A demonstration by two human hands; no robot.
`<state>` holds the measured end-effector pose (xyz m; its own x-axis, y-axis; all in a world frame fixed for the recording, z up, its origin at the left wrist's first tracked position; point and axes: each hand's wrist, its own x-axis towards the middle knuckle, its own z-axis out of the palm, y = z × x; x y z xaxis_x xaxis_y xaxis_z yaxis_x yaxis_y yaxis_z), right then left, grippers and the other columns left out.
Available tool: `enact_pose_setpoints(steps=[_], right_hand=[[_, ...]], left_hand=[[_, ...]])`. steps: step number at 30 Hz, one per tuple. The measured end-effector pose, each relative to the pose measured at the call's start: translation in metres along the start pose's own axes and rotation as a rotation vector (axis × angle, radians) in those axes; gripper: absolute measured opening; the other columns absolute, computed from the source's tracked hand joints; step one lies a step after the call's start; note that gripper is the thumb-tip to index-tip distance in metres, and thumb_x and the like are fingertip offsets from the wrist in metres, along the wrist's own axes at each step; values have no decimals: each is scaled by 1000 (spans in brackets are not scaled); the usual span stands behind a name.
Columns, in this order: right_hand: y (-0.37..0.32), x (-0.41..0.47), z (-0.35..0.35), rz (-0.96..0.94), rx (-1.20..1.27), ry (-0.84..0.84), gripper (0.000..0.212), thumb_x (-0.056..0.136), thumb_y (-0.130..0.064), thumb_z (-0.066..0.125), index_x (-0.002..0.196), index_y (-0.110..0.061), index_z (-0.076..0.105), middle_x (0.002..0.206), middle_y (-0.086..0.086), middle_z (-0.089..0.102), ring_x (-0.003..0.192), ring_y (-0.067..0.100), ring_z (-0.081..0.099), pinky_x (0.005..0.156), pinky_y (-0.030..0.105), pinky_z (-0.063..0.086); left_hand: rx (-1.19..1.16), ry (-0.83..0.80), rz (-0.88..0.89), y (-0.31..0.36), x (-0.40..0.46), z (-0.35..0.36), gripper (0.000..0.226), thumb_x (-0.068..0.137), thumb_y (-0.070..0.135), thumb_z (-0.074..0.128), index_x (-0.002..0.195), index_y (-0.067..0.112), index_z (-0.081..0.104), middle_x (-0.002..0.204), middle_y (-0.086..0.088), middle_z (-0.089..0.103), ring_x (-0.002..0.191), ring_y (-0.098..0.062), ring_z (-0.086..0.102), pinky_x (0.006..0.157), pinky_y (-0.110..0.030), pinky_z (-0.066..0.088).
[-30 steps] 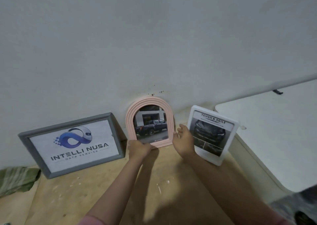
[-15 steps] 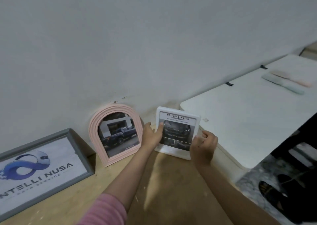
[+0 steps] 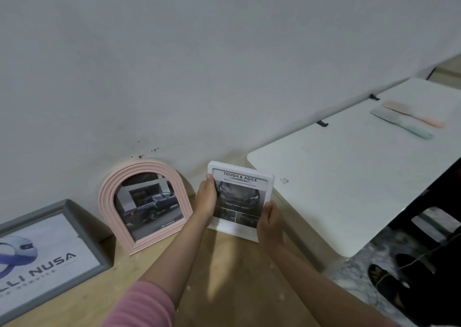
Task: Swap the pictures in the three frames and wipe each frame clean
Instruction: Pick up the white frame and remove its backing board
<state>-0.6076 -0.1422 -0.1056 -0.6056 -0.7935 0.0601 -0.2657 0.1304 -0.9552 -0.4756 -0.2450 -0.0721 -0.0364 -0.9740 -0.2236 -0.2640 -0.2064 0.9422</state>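
Three frames stand along the wall on a wooden surface (image 3: 237, 289). At the left edge leans a grey frame (image 3: 74, 217) with a blue logo picture, partly cut off. In the middle stands a pink arched frame (image 3: 107, 202) showing a dark pickup truck. To its right is a white frame (image 3: 268, 179) with a "TOUGH & AGILE" car flyer. My left hand (image 3: 205, 197) grips the white frame's left edge, thumb over its front. My right hand (image 3: 269, 220) grips its lower right corner.
A white table (image 3: 349, 177) stands lower to the right, with a pale green and a peach-coloured flat object (image 3: 409, 122) at its far end. Dark sandals (image 3: 389, 284) lie on the mottled floor below. The white wall is close behind the frames.
Both hands left the pink arched frame and moved right to the white frame, which they now grip by its sides. The view has swung to the right.
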Motion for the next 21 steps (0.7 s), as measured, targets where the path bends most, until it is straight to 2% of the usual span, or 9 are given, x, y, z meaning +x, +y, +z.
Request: enact_pose_setpoints(steps=[2, 5, 7, 10, 12, 15, 18, 19, 21], right_hand=[[-1, 1, 1, -8, 3, -6, 35, 102, -19, 30, 67, -19, 33, 61, -3, 39, 54, 9, 36, 51, 21, 31], [-8, 4, 0, -53, -11, -6, 35, 101, -21, 30, 67, -21, 31, 61, -4, 36, 55, 10, 35, 54, 31, 31], [-18, 5, -1, -109, -8, 24, 32, 97, -28, 30, 68, -18, 36, 59, -2, 40, 54, 11, 38, 55, 34, 31], [-36, 3, -5, -234, 50, 34, 31, 94, -31, 33, 73, -12, 47, 61, -1, 49, 55, 9, 45, 56, 32, 38], [-48, -1, -6, -292, 58, 5, 34, 97, -30, 36, 76, -8, 51, 65, 4, 54, 61, 18, 51, 59, 34, 42], [-70, -17, -4, -310, 34, -111, 33, 100, -29, 39, 83, -5, 54, 71, 13, 58, 69, 30, 56, 62, 40, 46], [-88, -45, 3, -399, -25, -183, 29, 98, -32, 41, 83, -10, 54, 69, 7, 59, 64, 23, 55, 57, 36, 43], [-92, -56, 6, -448, -53, -191, 29, 98, -34, 42, 83, -13, 54, 68, 3, 59, 62, 19, 54, 56, 34, 41], [-100, -82, 13, -557, -90, -217, 30, 94, -40, 41, 83, -17, 57, 68, -3, 59, 60, 16, 54, 51, 30, 38]], left_hand=[[-20, 5, -14, 10, -6, -3, 78, 83, 69, 14, 97, 16, 70, 93, -6, 73, 91, -24, 67, 93, -45, 51], [-57, -8, -13, 29, -20, -10, 71, 98, 54, 13, 99, 12, 70, 95, -8, 72, 91, -24, 66, 92, -39, 51], [-114, -18, -24, 37, -29, -18, 72, 99, 51, 11, 102, 10, 69, 98, -9, 72, 89, -23, 65, 89, -36, 51], [-205, -32, -60, 44, -47, -31, 73, 98, 57, 13, 104, 12, 69, 94, -10, 72, 87, -23, 66, 90, -39, 51], [-232, -29, -102, 48, -62, -45, 69, 98, 57, 14, 104, 14, 68, 86, -8, 71, 84, -22, 66, 84, -38, 52], [-226, -38, -119, 47, -87, -73, 63, 100, 53, 16, 110, 14, 65, 93, -8, 68, 93, -23, 63, 88, -41, 50], [-210, 65, -85, 42, -115, -107, 56, 101, 49, 20, 93, 17, 65, 81, -3, 67, 78, -15, 62, 63, -28, 47], [-220, 108, -96, 41, -124, -119, 56, 100, 51, 21, 87, 18, 64, 77, -2, 65, 73, -14, 61, 60, -27, 44], [-265, 134, -149, 37, -143, -146, 65, 95, 63, 22, 88, 14, 64, 79, -6, 66, 74, -19, 62, 66, -31, 46]])
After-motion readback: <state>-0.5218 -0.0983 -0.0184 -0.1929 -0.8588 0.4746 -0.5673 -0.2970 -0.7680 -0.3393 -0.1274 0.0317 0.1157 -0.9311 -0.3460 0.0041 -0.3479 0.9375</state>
